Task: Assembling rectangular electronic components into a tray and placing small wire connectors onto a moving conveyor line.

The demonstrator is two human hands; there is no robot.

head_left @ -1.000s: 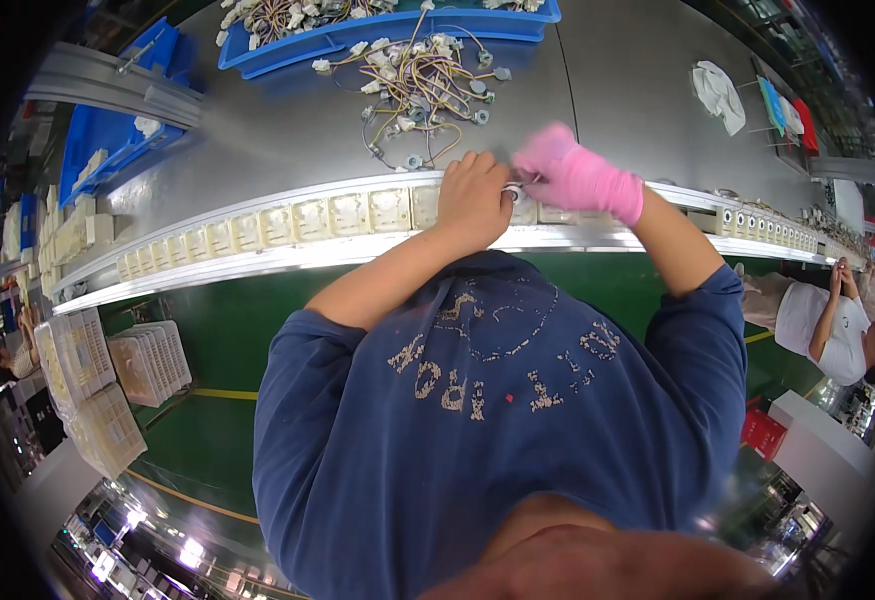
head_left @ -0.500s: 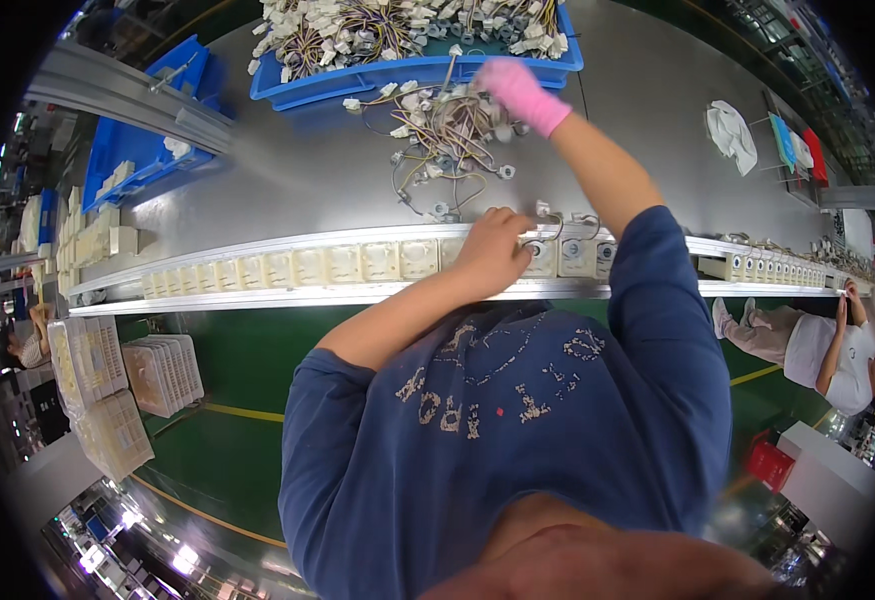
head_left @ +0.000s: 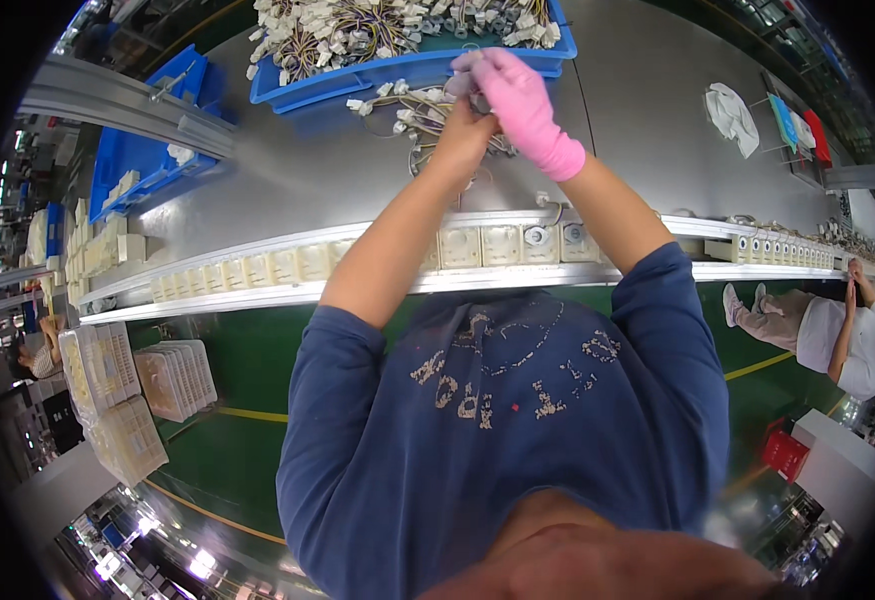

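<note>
My hands meet over a pile of wired connectors point(head_left: 427, 105), close to the front wall of a blue bin point(head_left: 357, 82). My right hand point(head_left: 522, 105), in a pink glove with greyish fingertips, is closed on what looks like a wired connector; the fingers largely cover it. Bare and closed, my left hand point(head_left: 465, 138) pinches at the same spot from below, and what it grips is mostly hidden. Nearer me, a metal rail track point(head_left: 257, 297) holds a row of cream square housings point(head_left: 459, 247). Round grey sockets sit in some of them, such as one housing point(head_left: 538, 243).
Another blue bin point(head_left: 142, 170) stands at the left behind a metal post point(head_left: 127, 100). A white cloth point(head_left: 730, 118) lies at the right. Stacked white crates point(head_left: 102, 375) are on the green floor at the left. A person in white point(head_left: 837, 335) is at the far right.
My left hand has left the housings on the rail and moved up to join the right hand. My right hand remains near the bin's front wall, with its wrist shifted slightly towards me.
</note>
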